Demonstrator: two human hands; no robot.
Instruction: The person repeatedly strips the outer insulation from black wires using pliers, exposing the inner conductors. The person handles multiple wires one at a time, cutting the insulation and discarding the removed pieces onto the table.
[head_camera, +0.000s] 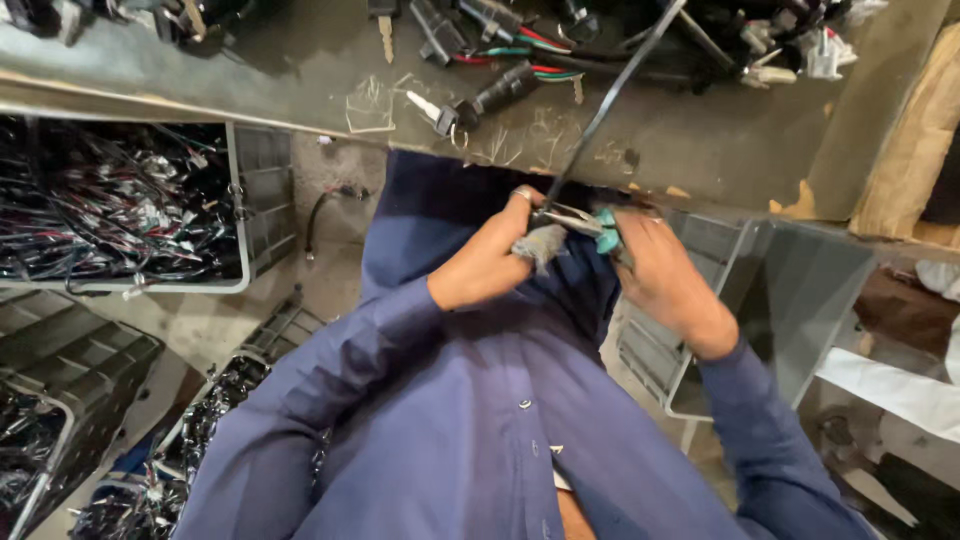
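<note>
My left hand (490, 262) is closed around a small grey part (540, 243) at the lower end of a long black cable (610, 105) that runs up and to the right over the workbench. My right hand (665, 280) grips pliers with teal handles (606, 230); their metal jaws (568, 217) point left and meet the cable end just above my left fingers. Both hands are held close together over my lap, in front of the bench edge. I wear a blue long-sleeved shirt.
The grey workbench (300, 75) carries black switch parts with coloured wires (500, 88), keys and more cables. A grey crate of black wire harnesses (120, 205) stands at left, other crates at lower left, an open grey bin (790, 300) at right.
</note>
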